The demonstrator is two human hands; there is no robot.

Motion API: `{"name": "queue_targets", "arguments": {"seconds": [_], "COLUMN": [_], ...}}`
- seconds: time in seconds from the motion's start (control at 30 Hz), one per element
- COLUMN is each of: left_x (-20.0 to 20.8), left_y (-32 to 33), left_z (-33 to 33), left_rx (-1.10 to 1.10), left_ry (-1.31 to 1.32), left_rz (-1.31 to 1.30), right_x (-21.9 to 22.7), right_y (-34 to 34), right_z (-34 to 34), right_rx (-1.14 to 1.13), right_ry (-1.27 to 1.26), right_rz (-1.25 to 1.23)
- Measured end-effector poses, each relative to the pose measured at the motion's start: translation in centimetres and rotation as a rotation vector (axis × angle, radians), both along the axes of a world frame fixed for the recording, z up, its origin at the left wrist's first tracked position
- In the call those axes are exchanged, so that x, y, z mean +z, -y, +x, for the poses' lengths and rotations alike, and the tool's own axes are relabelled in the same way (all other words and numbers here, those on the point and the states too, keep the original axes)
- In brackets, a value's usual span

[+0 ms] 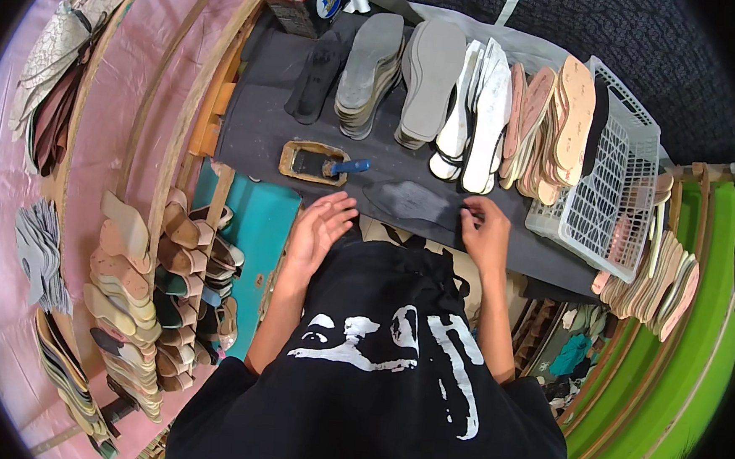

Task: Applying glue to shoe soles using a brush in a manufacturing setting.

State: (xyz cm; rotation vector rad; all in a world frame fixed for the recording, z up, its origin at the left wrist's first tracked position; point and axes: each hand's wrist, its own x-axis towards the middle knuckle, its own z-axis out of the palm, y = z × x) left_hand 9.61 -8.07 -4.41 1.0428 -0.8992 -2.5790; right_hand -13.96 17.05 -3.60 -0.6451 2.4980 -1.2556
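My left hand point(324, 228) is open at the near edge of the dark table, palm turned inward, fingers loosely spread and holding nothing. On the table edge between my hands lies a dark grey sole-shaped piece point(415, 200) with a paler, smeared middle. My right hand point(485, 233) is by its right end, fingers bent and thumb a little apart from them; nothing shows in its grip. Just beyond my left hand sits an open glue container point(314, 161) with a crusted tan rim. A brush with a blue handle point(352, 167) rests in it.
Along the table stand stacks of grey insoles point(432, 78), white soles point(487, 119) and beige insoles point(572, 116). A white plastic basket point(615, 177) stands at the right, a tin point(301, 2) at the back left. Racks at the left hold shoe parts point(119, 298); more insoles point(659, 277) hang right.
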Motion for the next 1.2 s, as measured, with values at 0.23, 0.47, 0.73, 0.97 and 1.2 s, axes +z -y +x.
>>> {"name": "queue_targets", "arguments": {"seconds": [0.23, 0.47, 0.73, 0.97, 1.2], "left_x": [4.5, 2.1, 1.8, 2.6, 6.1], "left_y": [7.4, 13.2, 13.3, 13.6, 10.0], "left_z": [-2.4, -2.8, -3.3, -3.4, -4.9], "left_rx": [-0.281, -0.632, -0.599, -0.656, -0.699], "left_ry": [0.307, 0.277, 0.217, 0.278, 0.117], "left_rz": [-1.645, -1.703, -1.585, -1.664, -1.801], "right_x": [1.0, 2.3, 2.4, 2.4, 1.4], "right_y": [13.2, 19.0, 18.4, 16.6, 9.2], "right_z": [5.0, 6.6, 8.8, 10.6, 9.6], "right_rx": [0.256, 0.399, 0.167, -0.067, -0.517], "right_ry": [0.34, -0.071, -0.053, 0.015, 0.036], "right_rz": [-0.387, -0.441, -0.334, -0.443, -0.481]}}
